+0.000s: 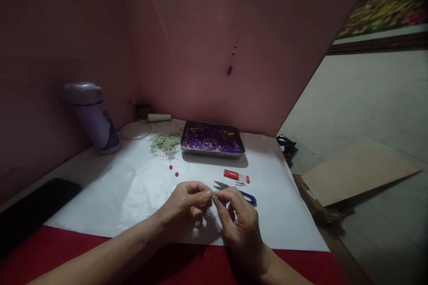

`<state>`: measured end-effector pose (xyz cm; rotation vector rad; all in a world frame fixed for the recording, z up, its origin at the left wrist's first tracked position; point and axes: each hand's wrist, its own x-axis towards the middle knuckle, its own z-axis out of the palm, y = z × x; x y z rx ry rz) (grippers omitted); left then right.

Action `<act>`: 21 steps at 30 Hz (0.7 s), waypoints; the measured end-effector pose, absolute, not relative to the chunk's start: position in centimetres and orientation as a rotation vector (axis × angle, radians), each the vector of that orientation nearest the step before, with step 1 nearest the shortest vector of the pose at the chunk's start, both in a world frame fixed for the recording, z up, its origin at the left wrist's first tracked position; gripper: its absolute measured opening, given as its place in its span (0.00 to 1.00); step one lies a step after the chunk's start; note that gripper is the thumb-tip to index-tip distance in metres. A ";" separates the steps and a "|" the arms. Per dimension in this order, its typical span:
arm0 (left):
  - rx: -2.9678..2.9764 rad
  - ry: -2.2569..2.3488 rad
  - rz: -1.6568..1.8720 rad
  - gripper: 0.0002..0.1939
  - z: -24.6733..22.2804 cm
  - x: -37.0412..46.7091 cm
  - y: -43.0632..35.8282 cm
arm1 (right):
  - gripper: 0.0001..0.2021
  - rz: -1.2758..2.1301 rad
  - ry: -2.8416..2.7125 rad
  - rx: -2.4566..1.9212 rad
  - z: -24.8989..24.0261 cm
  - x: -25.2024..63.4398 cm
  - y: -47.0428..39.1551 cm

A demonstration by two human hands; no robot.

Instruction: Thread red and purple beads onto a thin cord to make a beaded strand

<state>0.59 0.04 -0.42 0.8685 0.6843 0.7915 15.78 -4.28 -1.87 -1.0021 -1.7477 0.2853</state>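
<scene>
My left hand and right hand are both pinched closed, fingertips meeting; whatever tiny thing sits between them, I cannot tell. Blue-handled metal snips lie partly behind my right hand on the white sheet; two small round red beads lie beyond my left, nearer me than the rectangular metal tray of shiny purple beads.

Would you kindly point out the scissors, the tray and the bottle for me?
Scissors point(254, 200): head view, on the end of the blue handle.
Tray point(214, 153): head view, on the front wall.
Bottle point(96, 122): head view, on the middle of the body.
</scene>
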 end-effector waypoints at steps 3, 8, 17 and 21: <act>0.913 0.706 0.796 0.13 -0.7 0.5 0.1 | 0.08 0.242 -1.763 -1.002 -1.8 15.8 -4.4; 0.897 0.680 0.802 0.11 -1.1 0.6 0.0 | 0.08 0.252 -1.740 -1.005 -1.9 15.8 -4.4; 0.968 0.758 0.808 0.13 -0.7 0.5 0.1 | 0.09 0.213 -1.806 -0.954 -2.0 16.0 -4.3; 1.062 0.808 0.849 0.13 -0.6 0.5 0.0 | 0.08 0.203 -1.797 -0.993 -1.9 15.9 -4.3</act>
